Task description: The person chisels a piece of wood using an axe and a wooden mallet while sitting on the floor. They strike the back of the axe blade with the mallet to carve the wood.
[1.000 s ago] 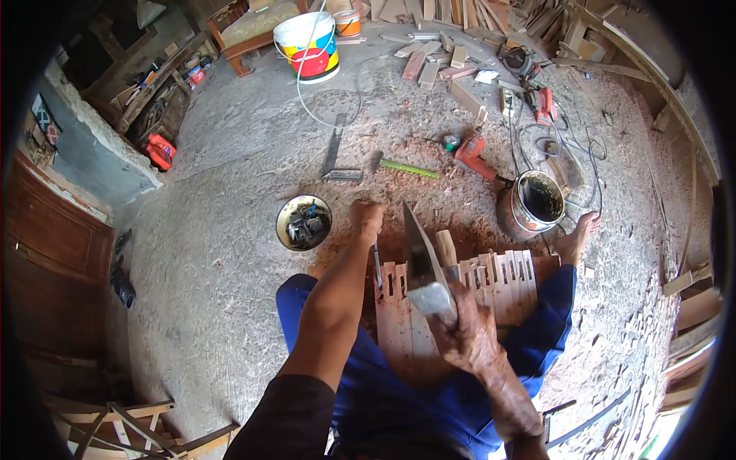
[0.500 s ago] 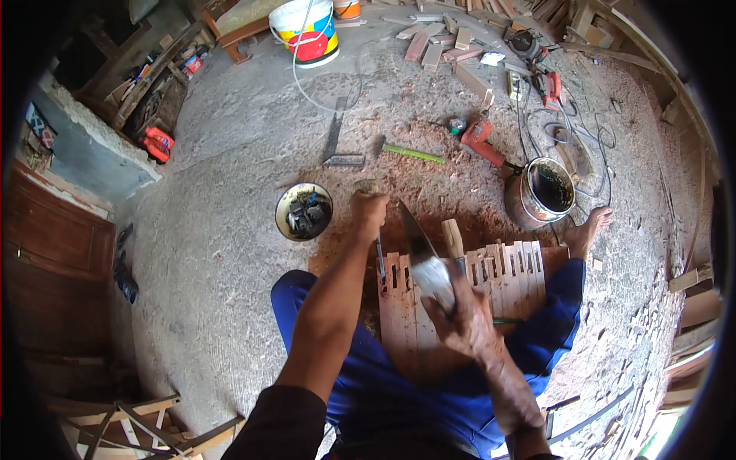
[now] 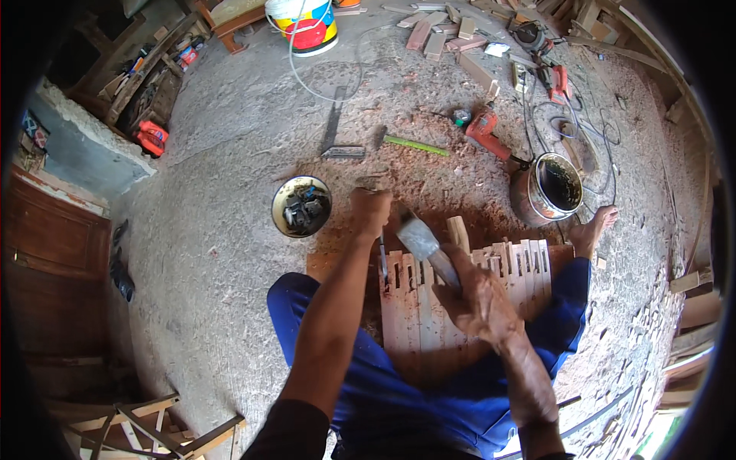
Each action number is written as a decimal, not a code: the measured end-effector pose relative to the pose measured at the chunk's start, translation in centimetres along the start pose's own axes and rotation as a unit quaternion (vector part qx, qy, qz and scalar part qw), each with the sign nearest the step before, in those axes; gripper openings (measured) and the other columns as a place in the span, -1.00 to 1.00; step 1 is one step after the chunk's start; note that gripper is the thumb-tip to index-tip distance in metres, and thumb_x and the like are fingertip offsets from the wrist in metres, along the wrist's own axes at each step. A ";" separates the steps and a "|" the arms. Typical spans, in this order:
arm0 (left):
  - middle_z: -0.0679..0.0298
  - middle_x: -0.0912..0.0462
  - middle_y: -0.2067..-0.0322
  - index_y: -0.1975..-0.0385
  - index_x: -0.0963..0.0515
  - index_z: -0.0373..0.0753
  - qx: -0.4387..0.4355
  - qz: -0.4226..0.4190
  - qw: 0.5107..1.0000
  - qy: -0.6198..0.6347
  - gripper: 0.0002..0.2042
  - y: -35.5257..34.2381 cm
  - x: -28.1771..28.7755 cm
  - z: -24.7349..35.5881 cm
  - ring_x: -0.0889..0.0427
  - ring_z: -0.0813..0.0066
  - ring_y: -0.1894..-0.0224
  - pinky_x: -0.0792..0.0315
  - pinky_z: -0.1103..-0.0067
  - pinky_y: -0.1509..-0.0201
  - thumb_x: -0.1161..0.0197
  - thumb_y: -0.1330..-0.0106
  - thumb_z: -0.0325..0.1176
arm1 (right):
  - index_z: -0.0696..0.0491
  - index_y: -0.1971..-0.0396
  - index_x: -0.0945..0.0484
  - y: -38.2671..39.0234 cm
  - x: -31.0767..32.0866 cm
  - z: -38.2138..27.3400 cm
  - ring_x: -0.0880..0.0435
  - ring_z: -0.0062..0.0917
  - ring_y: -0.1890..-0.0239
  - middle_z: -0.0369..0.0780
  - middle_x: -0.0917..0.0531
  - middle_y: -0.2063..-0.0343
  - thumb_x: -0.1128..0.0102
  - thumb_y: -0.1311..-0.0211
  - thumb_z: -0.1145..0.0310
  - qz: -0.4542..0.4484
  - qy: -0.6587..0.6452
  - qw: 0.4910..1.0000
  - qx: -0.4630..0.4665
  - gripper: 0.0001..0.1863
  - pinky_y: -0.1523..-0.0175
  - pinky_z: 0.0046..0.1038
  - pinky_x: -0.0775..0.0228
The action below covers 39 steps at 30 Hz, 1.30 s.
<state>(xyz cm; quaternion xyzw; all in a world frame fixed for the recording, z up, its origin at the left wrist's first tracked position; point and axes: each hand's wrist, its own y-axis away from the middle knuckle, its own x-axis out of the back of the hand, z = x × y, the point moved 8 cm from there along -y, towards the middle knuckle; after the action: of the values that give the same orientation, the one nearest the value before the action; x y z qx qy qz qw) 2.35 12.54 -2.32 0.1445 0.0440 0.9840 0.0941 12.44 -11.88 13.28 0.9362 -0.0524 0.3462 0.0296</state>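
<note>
My left hand [image 3: 372, 212] is closed around the handle of a chisel [image 3: 383, 257]. The blade points down to a slot at the left end of a row of pale wooden strips [image 3: 418, 318]. My right hand [image 3: 484, 305] grips a hatchet-like striking tool with a broad grey metal head [image 3: 418, 236], held over the strips beside the chisel. Its exact kind is unclear. Several strips have narrow slots cut near their far ends. A second tool's wooden handle [image 3: 458, 232] sticks out past the strips, partly behind my right hand.
Beyond the strips lie a metal square [image 3: 343, 152], a green-handled hammer [image 3: 414, 146] and a red drill [image 3: 483, 130]. A bowl of dark pieces [image 3: 302, 207] stands left, a dirty bucket [image 3: 529, 201] right. Cables [image 3: 606, 138] and wood offcuts [image 3: 433, 34] lie farther back.
The striking tool has swung, its head now turned more upward and leftward near the chisel. My right hand has shifted slightly right and up. My left hand keeps its hold on the chisel.
</note>
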 end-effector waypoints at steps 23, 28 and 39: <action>0.34 -0.42 0.63 0.23 -0.39 -0.18 -0.103 -0.111 0.929 0.337 -0.78 14.3 3.6 16.7 -0.38 0.59 0.73 -0.20 0.62 0.71 -0.32 -0.29 -0.54 | 0.13 -0.14 -0.42 7.0 -4.2 5.9 -0.56 -0.52 0.11 -0.19 -0.61 0.17 -0.34 -0.16 0.55 0.144 -0.232 0.952 -0.135 -0.48 0.01 -0.41 -0.45; 0.31 -0.50 0.44 0.15 -0.45 -0.21 -0.029 -0.161 0.821 0.546 -0.88 18.3 1.1 16.9 -0.48 0.55 0.49 -0.43 0.53 0.44 -0.23 -0.41 -0.43 | 0.14 -0.26 -0.27 5.1 -2.0 2.5 -0.45 -0.48 -0.09 -0.16 -0.53 -0.03 -0.29 -0.24 0.54 0.026 -0.230 0.970 -0.072 -0.39 -0.20 -0.36 -0.35; 0.02 -0.01 -0.49 -0.42 -0.19 -0.23 -0.479 -0.569 0.524 -0.415 -0.23 24.5 2.3 -6.0 -0.11 0.08 -0.50 -0.14 0.16 -0.48 -0.01 -0.39 0.24 | 0.04 -0.11 -0.34 22.2 12.6 9.6 -0.50 -0.66 0.17 -0.33 -0.50 0.21 -0.27 -0.22 0.59 0.310 -0.315 0.871 -0.213 -0.52 0.15 -0.61 -0.46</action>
<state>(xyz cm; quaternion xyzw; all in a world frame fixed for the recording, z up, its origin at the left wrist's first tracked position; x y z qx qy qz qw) -5.76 -11.36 -4.62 0.4138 -0.4050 0.4231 0.6969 25.48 -35.79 14.59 0.9021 -0.4193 0.0048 0.1018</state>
